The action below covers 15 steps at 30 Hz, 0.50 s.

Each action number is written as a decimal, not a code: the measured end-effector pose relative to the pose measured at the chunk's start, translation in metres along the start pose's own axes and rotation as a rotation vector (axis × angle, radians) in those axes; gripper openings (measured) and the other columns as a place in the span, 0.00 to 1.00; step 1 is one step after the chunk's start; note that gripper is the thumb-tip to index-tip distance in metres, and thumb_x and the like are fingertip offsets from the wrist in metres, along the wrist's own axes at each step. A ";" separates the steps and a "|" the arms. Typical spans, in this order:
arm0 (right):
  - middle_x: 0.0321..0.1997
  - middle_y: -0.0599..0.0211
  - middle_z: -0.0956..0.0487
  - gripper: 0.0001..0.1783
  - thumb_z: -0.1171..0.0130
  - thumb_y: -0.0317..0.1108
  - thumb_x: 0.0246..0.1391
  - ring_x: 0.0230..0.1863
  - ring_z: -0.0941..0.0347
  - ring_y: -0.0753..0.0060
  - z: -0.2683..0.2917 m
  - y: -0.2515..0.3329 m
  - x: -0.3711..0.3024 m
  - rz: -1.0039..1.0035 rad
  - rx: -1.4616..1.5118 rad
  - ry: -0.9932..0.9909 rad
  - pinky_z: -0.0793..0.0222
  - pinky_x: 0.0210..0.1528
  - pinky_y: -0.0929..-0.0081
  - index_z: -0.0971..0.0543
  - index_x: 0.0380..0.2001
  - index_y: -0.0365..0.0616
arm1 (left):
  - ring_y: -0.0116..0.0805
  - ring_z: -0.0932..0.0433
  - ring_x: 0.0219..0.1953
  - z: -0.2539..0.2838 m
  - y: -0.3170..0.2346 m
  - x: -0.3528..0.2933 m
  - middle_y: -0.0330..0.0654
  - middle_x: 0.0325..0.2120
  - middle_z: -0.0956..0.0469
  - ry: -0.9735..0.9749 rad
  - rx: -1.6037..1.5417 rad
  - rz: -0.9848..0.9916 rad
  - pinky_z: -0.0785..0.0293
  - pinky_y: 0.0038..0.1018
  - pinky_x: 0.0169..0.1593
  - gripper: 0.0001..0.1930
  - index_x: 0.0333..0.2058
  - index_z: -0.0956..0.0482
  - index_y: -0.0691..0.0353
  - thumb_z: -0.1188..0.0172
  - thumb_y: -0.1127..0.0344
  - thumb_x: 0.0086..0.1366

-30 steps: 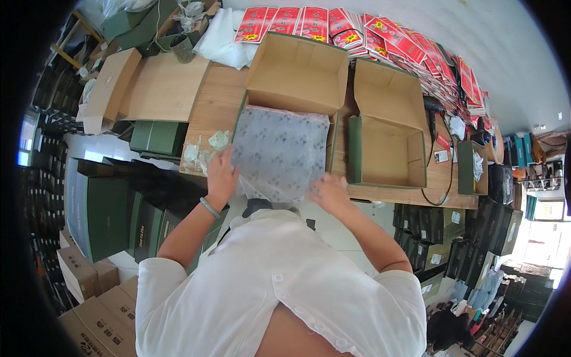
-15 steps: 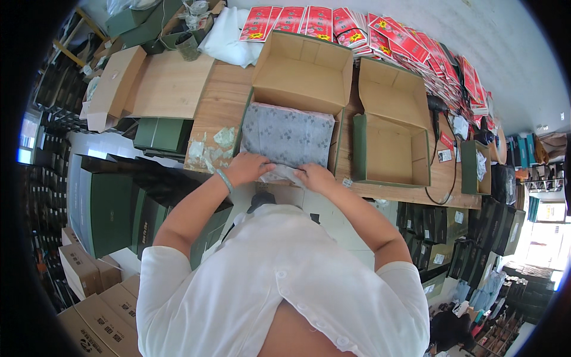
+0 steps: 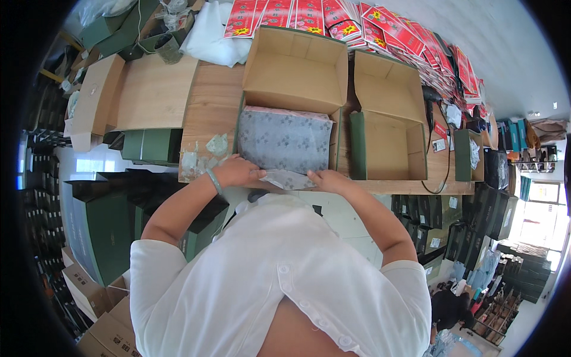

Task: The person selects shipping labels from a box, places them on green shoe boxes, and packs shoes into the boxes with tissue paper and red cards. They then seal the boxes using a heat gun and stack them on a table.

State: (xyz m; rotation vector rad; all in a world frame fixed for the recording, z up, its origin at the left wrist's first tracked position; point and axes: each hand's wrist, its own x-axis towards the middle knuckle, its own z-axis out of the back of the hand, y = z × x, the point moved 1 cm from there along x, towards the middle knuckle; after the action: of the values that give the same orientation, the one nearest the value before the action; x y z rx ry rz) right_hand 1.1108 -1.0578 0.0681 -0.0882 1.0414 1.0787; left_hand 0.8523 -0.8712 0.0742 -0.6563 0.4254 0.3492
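Observation:
A large open shoebox (image 3: 295,68), green outside and brown inside, stands on the wooden table with its lid tipped back. Grey tissue paper (image 3: 285,138) with a dark floral print covers what lies in it; the contents are hidden. At the box's near side, my left hand (image 3: 235,172) pinches the left part of the tissue's loose edge. My right hand (image 3: 331,181) grips the same edge farther right, thumb on top. Between them a strip of the paper hangs over the near rim. A bracelet circles my left wrist.
Right of it is a second open green box (image 3: 392,146). Red printed packets (image 3: 309,15) are heaped along the back. A black hair dryer (image 3: 430,94) with its cord lies at the right. Torn paper scraps (image 3: 205,159) and a cardboard box (image 3: 156,92) are at the left.
My hands have moved a little farther apart along the tissue edge. The paper strip between them now lies flatter and wider. The whole view has shifted slightly.

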 end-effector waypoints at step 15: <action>0.48 0.48 0.20 0.39 0.74 0.64 0.67 0.56 0.29 0.44 0.007 0.013 -0.006 -0.032 -0.047 0.067 0.46 0.66 0.50 0.18 0.49 0.48 | 0.50 0.21 0.42 0.004 0.037 0.005 0.51 0.30 0.18 0.031 0.165 -0.182 0.62 0.50 0.72 0.40 0.34 0.14 0.59 0.69 0.32 0.69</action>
State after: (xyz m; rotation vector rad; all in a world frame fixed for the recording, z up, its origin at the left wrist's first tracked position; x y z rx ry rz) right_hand 1.1056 -1.0512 0.0816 -0.1794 1.0716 1.0779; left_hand 0.8413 -0.8406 0.0563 -0.5354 0.4156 0.1294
